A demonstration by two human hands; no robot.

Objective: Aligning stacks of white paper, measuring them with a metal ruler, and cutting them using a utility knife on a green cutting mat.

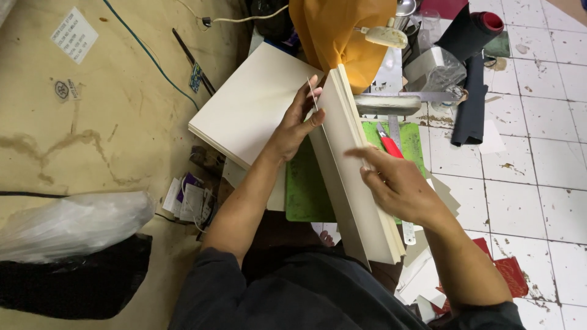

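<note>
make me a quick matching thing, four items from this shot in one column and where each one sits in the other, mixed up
Things:
1. paper block
2. red-handled knife
3. white plastic bag
4. dark roll

Places:
A. far left, on the brown floor
B. top right, on the white tiles
C. upright between both hands
D. on the green mat

Pairs: 1-C, 2-D, 3-A, 4-B

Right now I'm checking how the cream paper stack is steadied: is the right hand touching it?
Touching. The head view shows the right hand pressed flat against the upright cream paper stack.
</note>
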